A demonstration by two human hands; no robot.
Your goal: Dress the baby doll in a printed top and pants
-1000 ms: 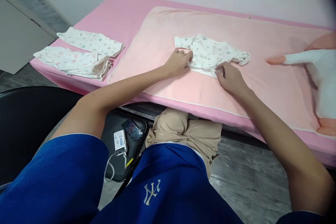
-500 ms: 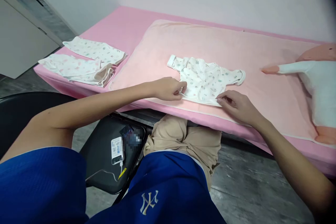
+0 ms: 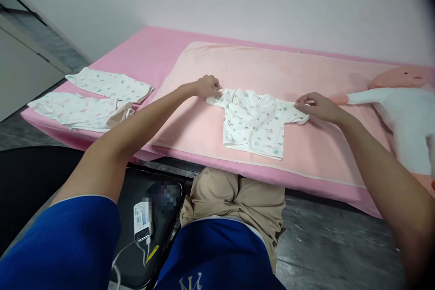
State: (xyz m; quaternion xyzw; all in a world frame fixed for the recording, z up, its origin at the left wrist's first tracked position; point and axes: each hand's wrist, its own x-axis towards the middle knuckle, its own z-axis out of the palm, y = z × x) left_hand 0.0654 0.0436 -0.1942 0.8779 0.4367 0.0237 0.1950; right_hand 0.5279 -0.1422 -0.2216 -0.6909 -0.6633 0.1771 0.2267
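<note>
A white baby shirt [image 3: 253,122] with a small animal print lies spread on the peach blanket [image 3: 190,131], its hem toward me. My left hand [image 3: 206,86] is at the cuff of the left-side sleeve, fingers curled and closed on the cloth. At the other sleeve, my right hand [image 3: 317,106] pinches the fabric near the cuff between thumb and fingers. Both sleeves stretch outward from the body of the shirt.
Folded printed baby clothes, one green-dotted [image 3: 110,85] and one pink-dotted [image 3: 78,111], lie on the pink bed [image 3: 159,45] at left. A baby doll [image 3: 404,118] lies at right. Below, a black chair [image 3: 129,272] holds a white power bank [image 3: 142,222] with a cable.
Both hands have moved from the shirt's hem up to its sleeves, the left going up and left, the right up and right. The hem now lies flat. The view has tilted slightly.
</note>
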